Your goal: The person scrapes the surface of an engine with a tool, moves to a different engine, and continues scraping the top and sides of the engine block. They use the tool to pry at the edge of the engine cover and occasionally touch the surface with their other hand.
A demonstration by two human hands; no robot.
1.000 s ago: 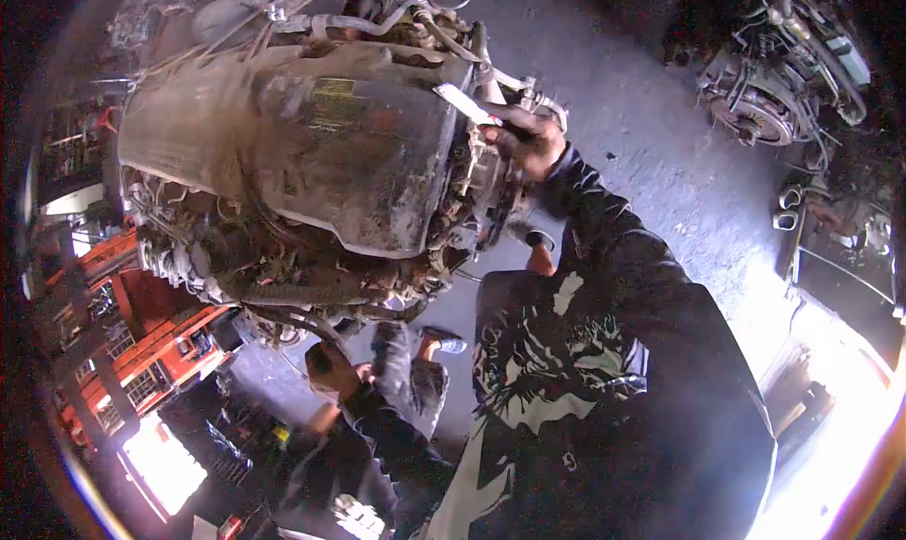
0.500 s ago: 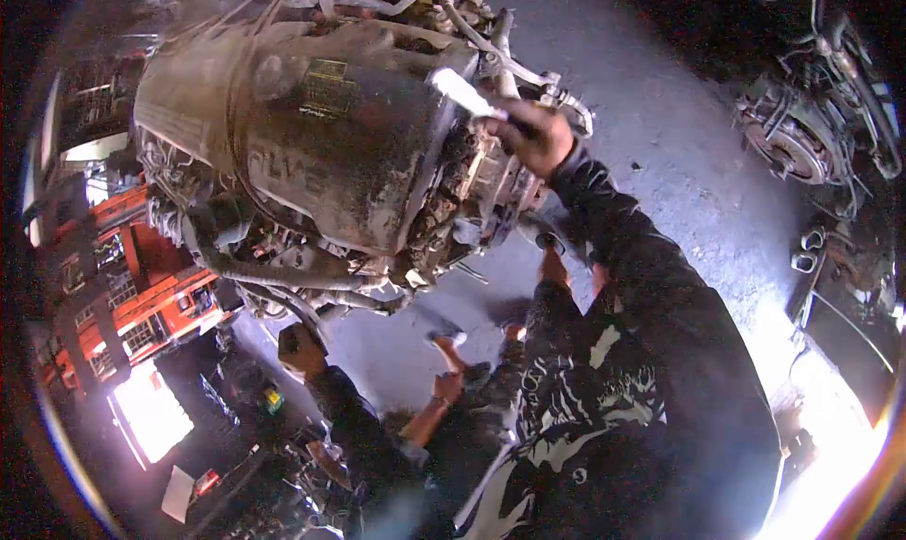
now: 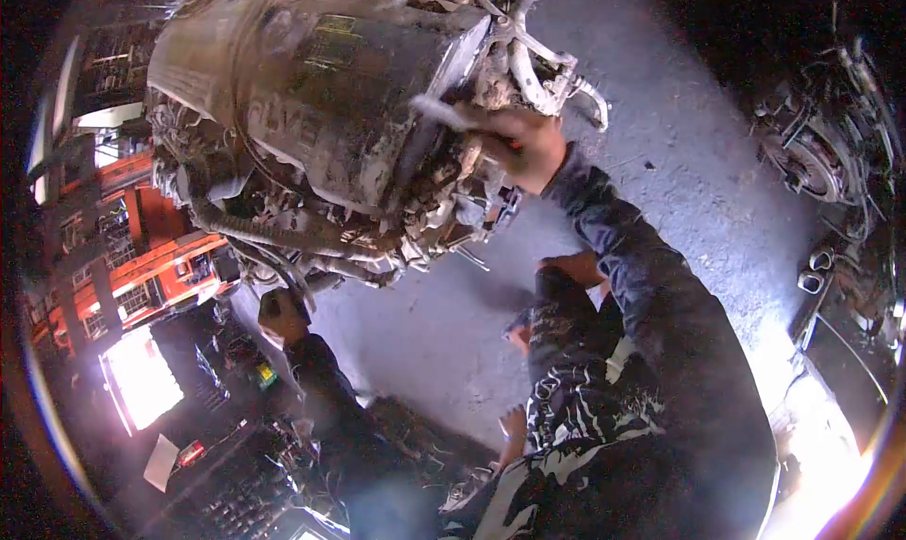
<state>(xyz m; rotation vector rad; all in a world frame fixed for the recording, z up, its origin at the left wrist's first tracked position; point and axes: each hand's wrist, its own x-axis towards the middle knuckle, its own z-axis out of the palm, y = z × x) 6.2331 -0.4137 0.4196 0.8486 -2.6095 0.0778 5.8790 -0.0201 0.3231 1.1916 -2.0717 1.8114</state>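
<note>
A large dirty engine (image 3: 340, 106) with a dark, worn top cover fills the upper left. My right hand (image 3: 528, 148) is closed around a pale, elongated object (image 3: 444, 112), blurred by motion, whose far end lies over the cover's right edge. At the engine's lower left, my left hand (image 3: 283, 315) is closed beside a dark curved hose (image 3: 283, 271). Its fingers are bent around something dark that I cannot make out. Pipes and hoses run along the engine's near side.
An orange metal frame (image 3: 142, 224) stands at the left. Tools and a keyboard-like dark object (image 3: 241, 502) lie lower left. Wheel and axle parts (image 3: 802, 167) are at the right. Bare skin, possibly a foot (image 3: 512, 431), shows low in the middle.
The engine sits slightly higher in view. My right hand and the pale object appear a little lower and further left; my left hand appears higher and further left.
</note>
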